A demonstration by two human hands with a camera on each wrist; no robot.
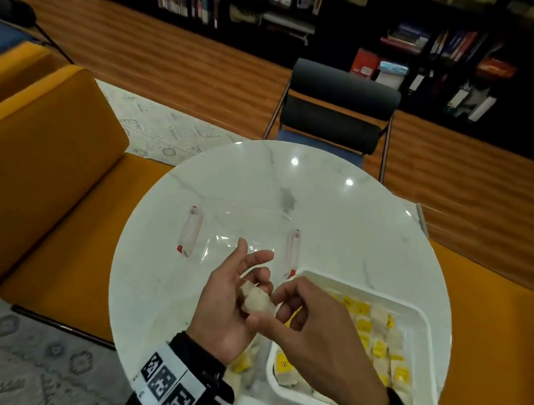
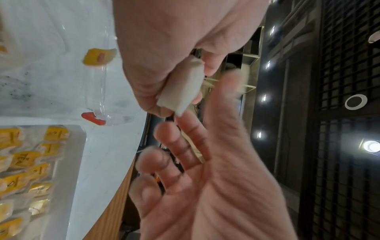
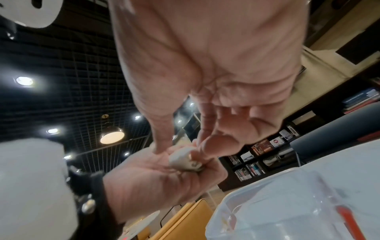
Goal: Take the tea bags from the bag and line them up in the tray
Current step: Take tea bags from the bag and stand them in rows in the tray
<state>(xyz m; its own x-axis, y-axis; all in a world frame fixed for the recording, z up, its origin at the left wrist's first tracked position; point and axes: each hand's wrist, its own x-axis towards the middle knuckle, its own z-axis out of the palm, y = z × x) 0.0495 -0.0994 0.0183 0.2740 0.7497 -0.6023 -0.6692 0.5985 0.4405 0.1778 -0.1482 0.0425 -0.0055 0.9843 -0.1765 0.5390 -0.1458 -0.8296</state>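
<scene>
Pale tea bag in right hand grip, left hand palm up

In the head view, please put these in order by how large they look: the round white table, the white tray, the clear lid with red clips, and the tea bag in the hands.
1. Table
2. White tray, partly hidden by the right hand
3. Clear lid, close to the tray, so unsure
4. Tea bag
</scene>
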